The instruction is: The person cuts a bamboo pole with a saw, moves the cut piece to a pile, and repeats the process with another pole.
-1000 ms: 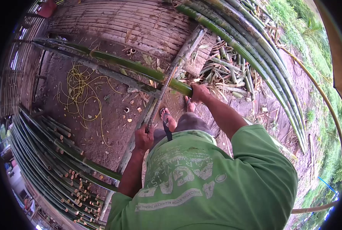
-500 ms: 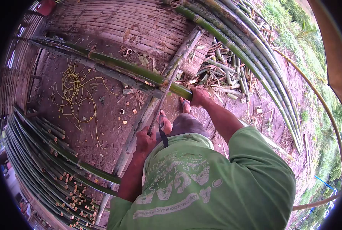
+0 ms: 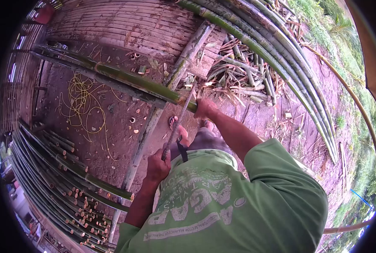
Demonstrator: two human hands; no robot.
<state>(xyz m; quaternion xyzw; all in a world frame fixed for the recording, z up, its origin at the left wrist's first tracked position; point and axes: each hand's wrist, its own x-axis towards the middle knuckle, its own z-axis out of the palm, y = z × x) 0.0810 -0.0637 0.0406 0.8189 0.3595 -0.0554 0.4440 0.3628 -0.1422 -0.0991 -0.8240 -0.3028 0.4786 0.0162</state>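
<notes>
My left hand (image 3: 157, 165) is closed round the near end of a long, thin, dark tool (image 3: 174, 130), which may be a saw or blade. The tool slants up and away, crossing a green bamboo pole (image 3: 133, 82) close to its near end. At that end, just right of the tool, my right hand (image 3: 205, 109) grips the pole. The pole lies across a slanting pale support pole (image 3: 142, 143), beside a darker pole (image 3: 124, 87). My fingertips on the right are partly hidden.
Long bamboo poles (image 3: 264, 52) arch at upper right beside cut pieces (image 3: 243, 69). Many poles (image 3: 48, 168) are stacked at lower left. Yellow cord (image 3: 84, 101) lies tangled on the dirt. A slatted bamboo surface (image 3: 124, 25) is beyond. My feet (image 3: 182, 137) are below the pole.
My left hand has drawn back toward my body with the tool. My right hand still grips the pole's end, and the view has shifted slightly.
</notes>
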